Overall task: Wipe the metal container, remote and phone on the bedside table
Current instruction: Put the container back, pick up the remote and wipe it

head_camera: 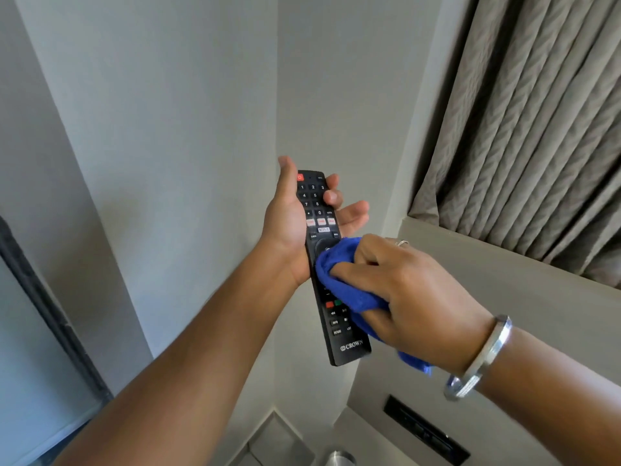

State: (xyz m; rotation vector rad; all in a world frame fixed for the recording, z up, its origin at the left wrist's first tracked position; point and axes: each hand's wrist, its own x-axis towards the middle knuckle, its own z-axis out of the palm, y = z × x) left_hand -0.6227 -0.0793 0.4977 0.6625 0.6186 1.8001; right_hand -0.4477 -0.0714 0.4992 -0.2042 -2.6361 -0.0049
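Note:
A long black remote (317, 210) with a red power button is held up in front of the wall, its buttons facing me. My left hand (289, 227) grips its upper half from the left, fingers wrapped behind and around it. My right hand (410, 297) is shut on a bunched blue cloth (339, 280), which is pressed on the middle of the remote. The top of a metal container (339, 458) shows at the bottom edge. No phone is in view.
Grey walls meet in a corner behind the hands. A grey striped curtain (524, 129) hangs at the upper right above a beige padded panel (504, 274) with a black socket strip (425, 432). A dark-framed panel (43, 304) runs down the left.

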